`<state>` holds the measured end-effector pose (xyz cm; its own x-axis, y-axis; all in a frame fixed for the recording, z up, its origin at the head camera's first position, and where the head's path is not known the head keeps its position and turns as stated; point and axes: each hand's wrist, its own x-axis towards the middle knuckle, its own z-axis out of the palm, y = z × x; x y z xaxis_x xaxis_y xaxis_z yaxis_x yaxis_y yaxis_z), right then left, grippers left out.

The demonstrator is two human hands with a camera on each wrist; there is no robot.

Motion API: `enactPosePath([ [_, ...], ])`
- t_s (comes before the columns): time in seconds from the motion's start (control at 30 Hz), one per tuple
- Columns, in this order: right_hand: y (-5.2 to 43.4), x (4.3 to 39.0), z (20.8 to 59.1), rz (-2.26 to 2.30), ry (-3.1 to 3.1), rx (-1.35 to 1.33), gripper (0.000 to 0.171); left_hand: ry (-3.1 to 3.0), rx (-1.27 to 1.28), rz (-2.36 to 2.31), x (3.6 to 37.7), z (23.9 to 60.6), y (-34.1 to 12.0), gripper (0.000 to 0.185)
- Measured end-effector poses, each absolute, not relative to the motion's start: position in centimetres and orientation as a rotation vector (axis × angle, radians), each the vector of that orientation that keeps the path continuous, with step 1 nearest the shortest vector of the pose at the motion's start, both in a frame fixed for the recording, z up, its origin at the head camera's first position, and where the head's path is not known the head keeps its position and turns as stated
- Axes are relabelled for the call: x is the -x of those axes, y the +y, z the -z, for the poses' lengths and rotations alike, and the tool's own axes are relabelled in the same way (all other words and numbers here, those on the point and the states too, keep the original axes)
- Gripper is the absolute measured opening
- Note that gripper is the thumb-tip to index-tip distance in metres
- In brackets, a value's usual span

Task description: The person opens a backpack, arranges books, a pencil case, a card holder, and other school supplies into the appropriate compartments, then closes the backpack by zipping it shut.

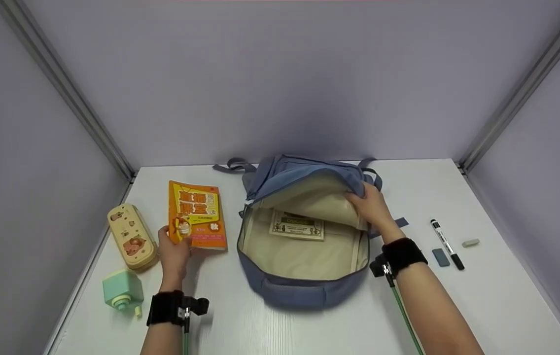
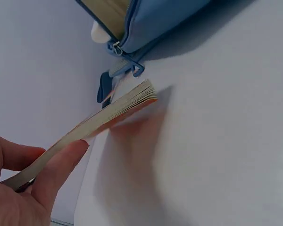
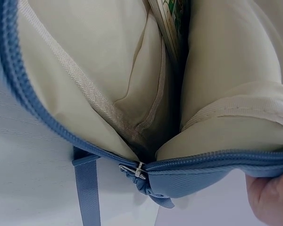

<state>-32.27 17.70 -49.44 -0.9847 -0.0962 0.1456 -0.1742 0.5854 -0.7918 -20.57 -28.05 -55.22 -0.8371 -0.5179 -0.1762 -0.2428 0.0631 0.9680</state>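
An orange and yellow paperback book (image 1: 206,222) is held by its lower left edge in my left hand (image 1: 174,254). In the left wrist view the book (image 2: 104,113) is tilted and raised above the table, pinched between thumb and fingers. A blue backpack (image 1: 299,293) lies with its main compartment unzipped. My right hand (image 1: 373,207) grips the edge of its front flap and holds it up. Inside, against the cream lining, lies another book (image 1: 297,227), partly covered by the flap. The right wrist view shows the zipper (image 3: 139,170) and part of that inner book.
Left of the held book are a yellow pencil case (image 1: 133,236) with bear pictures and a mint pencil sharpener-like box (image 1: 122,290). A small pale piece (image 1: 138,311) lies beside it. On the right lie a marker (image 1: 447,244), a blue-grey eraser (image 1: 440,257) and a pale green stub (image 1: 471,243).
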Motion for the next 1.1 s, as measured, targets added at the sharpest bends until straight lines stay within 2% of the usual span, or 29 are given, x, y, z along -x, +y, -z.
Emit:
enactPosePath([
  [0.17, 17.7, 32.3, 49.3, -1.374, -2.72, -0.241, 0.026, -1.87, -0.75, 1.984, 20.1, 53.6, -27.8, 0.061],
  [0.67, 17.7, 32.5, 49.1, -1.413, -2.703, -0.218, 0.022, -1.483, -0.375, 2.312, 19.2, 46.7, -23.5, 0.05],
  [1.1, 17.7, 32.7, 48.4, -1.4, -2.729, -0.16, 0.029, -1.695, -0.077, 2.368, 19.0, 45.5, -21.2, 0.051],
])
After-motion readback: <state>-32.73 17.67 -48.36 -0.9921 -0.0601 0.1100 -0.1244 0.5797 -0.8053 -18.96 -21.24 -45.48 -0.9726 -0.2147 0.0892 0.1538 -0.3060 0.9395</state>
